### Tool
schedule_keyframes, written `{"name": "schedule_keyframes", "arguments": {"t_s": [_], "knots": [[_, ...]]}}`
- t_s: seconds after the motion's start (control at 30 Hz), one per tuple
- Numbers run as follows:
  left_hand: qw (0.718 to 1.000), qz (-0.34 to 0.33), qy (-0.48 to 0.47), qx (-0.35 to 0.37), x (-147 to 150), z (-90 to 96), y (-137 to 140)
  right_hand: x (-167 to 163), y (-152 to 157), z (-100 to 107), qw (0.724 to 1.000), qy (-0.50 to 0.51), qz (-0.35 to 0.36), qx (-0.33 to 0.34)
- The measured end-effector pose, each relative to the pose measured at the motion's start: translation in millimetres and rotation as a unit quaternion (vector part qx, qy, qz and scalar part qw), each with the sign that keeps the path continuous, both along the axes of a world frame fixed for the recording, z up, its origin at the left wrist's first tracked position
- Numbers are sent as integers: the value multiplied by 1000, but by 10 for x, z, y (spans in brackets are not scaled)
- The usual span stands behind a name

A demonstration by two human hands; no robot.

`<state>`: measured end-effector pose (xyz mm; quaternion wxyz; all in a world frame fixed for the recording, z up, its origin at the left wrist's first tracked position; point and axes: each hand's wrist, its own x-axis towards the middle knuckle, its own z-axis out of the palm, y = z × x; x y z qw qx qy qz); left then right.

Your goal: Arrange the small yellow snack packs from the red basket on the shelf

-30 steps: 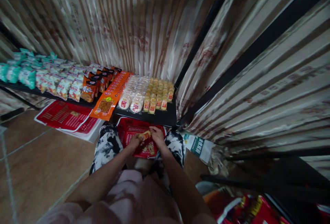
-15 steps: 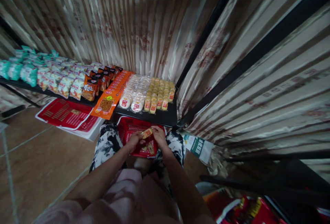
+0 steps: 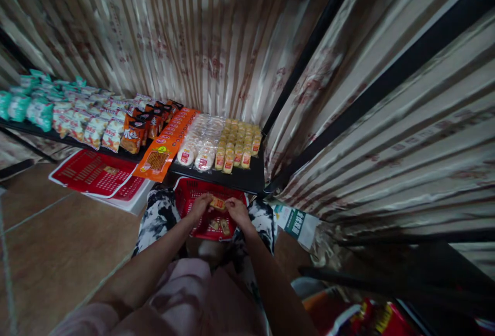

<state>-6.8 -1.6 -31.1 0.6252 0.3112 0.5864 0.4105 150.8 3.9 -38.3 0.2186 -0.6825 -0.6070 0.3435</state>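
Note:
Between my two hands is a small yellow snack packet (image 3: 218, 203) with a red label, held level over a red plastic basket (image 3: 189, 185) that stands between my knees. My left hand (image 3: 201, 207) is closed on the packet's left end. At its right end, the fingers of my right hand (image 3: 237, 210) pinch the wrapper. Lower in the basket lie a few small packets (image 3: 224, 226). Just beyond, on a black shelf (image 3: 247, 178), sit rows of similar yellow packets (image 3: 237, 145) and round white wrapped cakes (image 3: 203, 158).
Along the shelf lie an orange snack bag (image 3: 157, 158), orange-black bags (image 3: 132, 133), white bags (image 3: 95, 129) and teal bags (image 3: 38, 111). A second red basket (image 3: 88, 171) is at lower left. A black pole (image 3: 309, 49) and striped curtain (image 3: 174, 42) rise behind.
The packet has turned from slanted to level, with its label facing up. My left hand has moved slightly up, and my right hand has shifted a little down.

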Motion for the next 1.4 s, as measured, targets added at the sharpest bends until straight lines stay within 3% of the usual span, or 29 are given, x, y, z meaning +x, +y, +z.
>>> {"name": "schedule_keyframes", "arguments": {"t_s": [0.1, 0.27, 0.5, 0.7, 0.83, 0.93, 1.03, 1.23, 1.4], "knots": [[992, -56, 101, 59, -17, 46, 40, -15, -52, 152, 996, -73, 38, 37], [938, -159, 261, 164, -21, 250, 98, -39, -120, 430, 983, -68, 131, 105], [921, -177, 309, 159, 83, 405, 214, 25, -137, 526, 977, -63, 169, 113], [933, -150, 263, 193, 180, 422, 313, 58, -99, 578, 982, -69, 110, 136], [941, -146, 198, 232, 235, 493, 376, 70, -33, 625, 984, -51, 43, 163], [937, -133, 199, 253, 278, 544, 416, 78, 62, 635, 984, -28, -19, 175], [913, -115, 264, 289, 315, 562, 445, 94, 192, 636, 981, -8, -76, 180], [830, -144, 390, 371, 346, 502, 489, 163, 464, 597, 975, 5, -135, 177], [809, -179, 414, 377, 349, 471, 524, 173, 637, 555, 972, -16, -149, 182]]}}
